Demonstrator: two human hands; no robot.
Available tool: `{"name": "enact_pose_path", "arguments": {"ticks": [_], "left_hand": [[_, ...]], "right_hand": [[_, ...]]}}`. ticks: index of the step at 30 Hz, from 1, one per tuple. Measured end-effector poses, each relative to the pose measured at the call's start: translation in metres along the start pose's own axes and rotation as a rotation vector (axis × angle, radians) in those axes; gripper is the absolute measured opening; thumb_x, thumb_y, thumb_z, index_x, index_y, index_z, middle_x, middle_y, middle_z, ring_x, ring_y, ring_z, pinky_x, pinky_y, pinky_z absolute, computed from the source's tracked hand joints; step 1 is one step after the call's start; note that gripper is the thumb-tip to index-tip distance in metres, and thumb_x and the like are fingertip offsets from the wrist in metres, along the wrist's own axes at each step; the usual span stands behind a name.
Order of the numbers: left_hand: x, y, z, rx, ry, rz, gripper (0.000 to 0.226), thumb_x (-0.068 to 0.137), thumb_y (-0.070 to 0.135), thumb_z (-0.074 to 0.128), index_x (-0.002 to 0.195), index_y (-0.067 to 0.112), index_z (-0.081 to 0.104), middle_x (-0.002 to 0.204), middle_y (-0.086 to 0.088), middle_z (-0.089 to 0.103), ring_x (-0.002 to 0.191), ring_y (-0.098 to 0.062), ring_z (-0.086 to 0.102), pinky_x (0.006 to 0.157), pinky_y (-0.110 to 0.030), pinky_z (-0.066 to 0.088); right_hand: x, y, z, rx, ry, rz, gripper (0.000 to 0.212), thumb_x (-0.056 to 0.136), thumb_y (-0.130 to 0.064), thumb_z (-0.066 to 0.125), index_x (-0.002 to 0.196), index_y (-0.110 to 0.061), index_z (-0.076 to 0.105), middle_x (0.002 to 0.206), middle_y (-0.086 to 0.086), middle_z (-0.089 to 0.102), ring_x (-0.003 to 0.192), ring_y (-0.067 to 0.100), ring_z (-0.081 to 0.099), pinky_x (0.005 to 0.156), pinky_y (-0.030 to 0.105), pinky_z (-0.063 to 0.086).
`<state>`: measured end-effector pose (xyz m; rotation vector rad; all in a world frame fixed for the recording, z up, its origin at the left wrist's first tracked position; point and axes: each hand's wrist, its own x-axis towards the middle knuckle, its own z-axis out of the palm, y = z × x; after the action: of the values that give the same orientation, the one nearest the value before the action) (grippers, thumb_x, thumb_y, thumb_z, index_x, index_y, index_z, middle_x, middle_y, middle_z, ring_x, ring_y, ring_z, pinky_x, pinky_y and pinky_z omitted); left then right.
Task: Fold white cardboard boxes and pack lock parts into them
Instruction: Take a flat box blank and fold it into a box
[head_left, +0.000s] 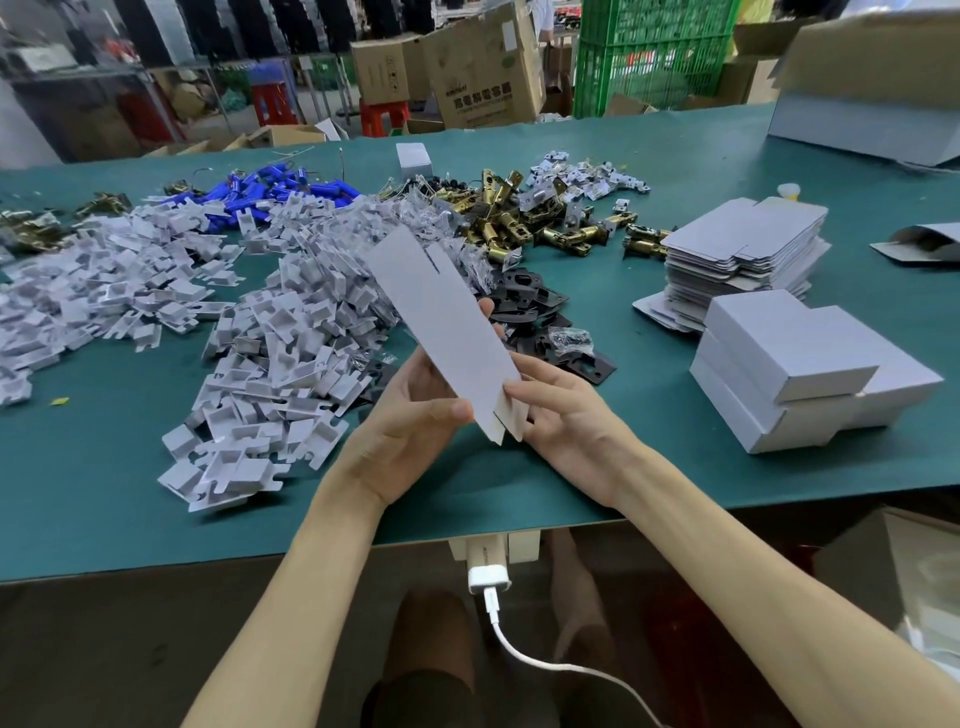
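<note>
We hold the flat blank (441, 312) tilted, left of the folded boxes (789, 353): left hand (410, 421) pinches its lower part, thumb in front; right hand (571, 421) fingers curl round its bottom corner.

I see a teal-topped bench (675, 171) running wide; beyond it brown cartons (483, 67), a green plastic crate (654, 47) and red stools (384, 117) crowd the floor.
</note>
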<state>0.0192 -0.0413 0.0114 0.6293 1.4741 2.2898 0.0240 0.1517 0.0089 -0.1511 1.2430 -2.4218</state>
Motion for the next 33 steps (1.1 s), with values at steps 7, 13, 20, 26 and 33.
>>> {"name": "enact_pose_path", "arguments": {"ticks": [7,13,20,26,33], "left_hand": [[-0.0016,0.0006,0.0001,0.043,0.049,0.017,0.095,0.080,0.020,0.087,0.160,0.011,0.035,0.155,-0.026,0.041,0.144,-0.043,0.039,0.121,-0.056,0.034],[-0.0023,0.0031,0.0046,0.006,0.046,0.031,0.102,0.074,0.015,0.092,0.159,0.011,0.036,0.148,-0.020,0.046,0.137,-0.038,0.045,0.112,-0.047,0.042],[-0.0021,0.0024,0.0055,0.001,0.056,0.033,0.096,0.076,0.003,0.083,0.159,0.009,0.035,0.147,-0.019,0.048,0.137,-0.037,0.046,0.108,-0.043,0.046],[-0.0029,0.0043,0.0055,-0.026,0.084,0.022,0.098,0.077,0.017,0.090,0.158,0.008,0.037,0.155,-0.028,0.041,0.142,-0.041,0.043,0.118,-0.051,0.039],[-0.0037,0.0030,0.0040,-0.038,0.121,0.037,0.100,0.073,0.017,0.093,0.156,0.003,0.039,0.160,-0.020,0.043,0.148,-0.039,0.041,0.122,-0.051,0.036]], "right_hand": [[-0.0004,-0.0031,-0.0002,0.066,-0.036,0.026,0.046,0.095,0.001,0.058,0.140,-0.004,0.057,0.140,0.018,0.062,0.130,0.033,0.057,0.114,0.040,0.044],[-0.0017,-0.0023,0.0003,0.060,-0.055,0.019,0.053,0.091,0.008,0.057,0.143,-0.005,0.055,0.143,0.019,0.058,0.124,0.029,0.060,0.112,0.039,0.045],[-0.0013,-0.0029,0.0014,0.096,-0.055,0.011,0.056,0.090,0.009,0.057,0.144,-0.005,0.053,0.142,0.016,0.060,0.122,0.027,0.063,0.105,0.034,0.051],[-0.0010,-0.0009,0.0010,0.121,-0.049,0.012,0.055,0.092,0.010,0.059,0.145,-0.004,0.051,0.140,0.016,0.062,0.124,0.028,0.063,0.106,0.035,0.051],[-0.0020,-0.0002,0.0021,0.072,0.002,-0.021,0.052,0.090,-0.002,0.065,0.141,-0.006,0.056,0.134,0.013,0.067,0.109,0.020,0.070,0.084,0.026,0.058]]}}
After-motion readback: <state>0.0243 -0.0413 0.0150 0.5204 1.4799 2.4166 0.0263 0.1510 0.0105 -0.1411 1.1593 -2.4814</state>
